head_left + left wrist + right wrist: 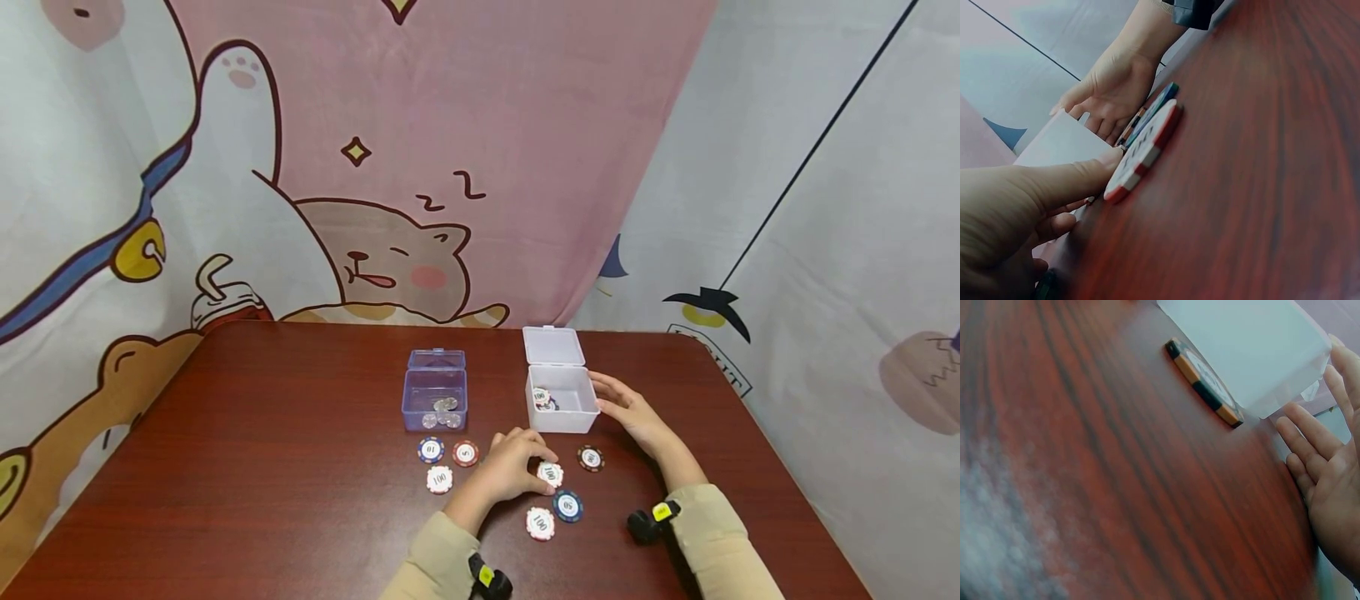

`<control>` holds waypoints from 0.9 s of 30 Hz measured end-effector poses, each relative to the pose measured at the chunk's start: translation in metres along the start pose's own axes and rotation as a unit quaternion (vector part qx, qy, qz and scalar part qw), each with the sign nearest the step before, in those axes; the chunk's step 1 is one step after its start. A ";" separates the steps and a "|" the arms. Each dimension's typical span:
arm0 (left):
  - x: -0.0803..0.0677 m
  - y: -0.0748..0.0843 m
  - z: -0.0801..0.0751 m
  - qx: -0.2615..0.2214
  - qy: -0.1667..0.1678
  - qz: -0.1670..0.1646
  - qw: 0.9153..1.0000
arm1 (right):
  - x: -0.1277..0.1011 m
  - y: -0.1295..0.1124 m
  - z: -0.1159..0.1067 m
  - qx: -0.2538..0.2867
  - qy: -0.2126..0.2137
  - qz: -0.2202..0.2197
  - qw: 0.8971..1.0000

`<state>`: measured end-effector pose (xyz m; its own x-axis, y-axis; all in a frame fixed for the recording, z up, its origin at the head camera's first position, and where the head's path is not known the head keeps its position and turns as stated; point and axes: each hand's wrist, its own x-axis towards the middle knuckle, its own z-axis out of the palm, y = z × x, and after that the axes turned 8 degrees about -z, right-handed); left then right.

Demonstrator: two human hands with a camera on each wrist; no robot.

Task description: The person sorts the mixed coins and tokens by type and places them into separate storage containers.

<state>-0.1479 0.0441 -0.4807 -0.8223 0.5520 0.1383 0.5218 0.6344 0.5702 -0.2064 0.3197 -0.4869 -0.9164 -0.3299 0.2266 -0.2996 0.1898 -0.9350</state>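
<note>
**Chips spread before 2 open boxes**

Chips, round and plastic, lie flat on the dark red wooden table (262, 433), in front of 2 small boxes. Going left to right: a blue-and-white chip marked 10 (431, 450), a red-and-white chip marked 5 (465, 453), and nearer the person a red-and-white chip marked 100 (439, 479). Behind them stands the clear blue plastic box (434, 400), lid up, with silver coins inside.

The left hand (513, 463) rests on the table with fingers curled down; its fingertips touch the red-and-white chip under them (551, 474), whose face also reads 100. The wrist view shows the thumb (1079, 177) against that chip's edge; whether the chip is pinched I cannot tell. Nearer the person lie another 100 chip (540, 523) and a blue-and-white 50 chip (567, 505). A black-and-orange chip (590, 457) sits just before the white plastic box (564, 398), open, with chips inside.

The right hand (628, 412) lies against that box's right side, fingers straight and relaxed, gripping nothing.
</note>
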 end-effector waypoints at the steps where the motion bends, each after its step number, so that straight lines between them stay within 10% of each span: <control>1: 0.000 0.000 0.000 0.001 -0.001 0.000 1.000 | 0.000 0.000 0.000 0.000 0.000 -0.001 1.000; 27: -0.003 -0.001 -0.018 -0.040 0.019 0.035 0.998 | -0.003 -0.028 0.007 -0.008 -0.004 0.006 1.000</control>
<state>-0.1502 0.0320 -0.4676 -0.7931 0.5718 0.2098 0.5597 0.5485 0.6212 -0.1936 0.3085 -0.4636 -0.9181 -0.3345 0.2126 -0.2923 0.2090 -0.9332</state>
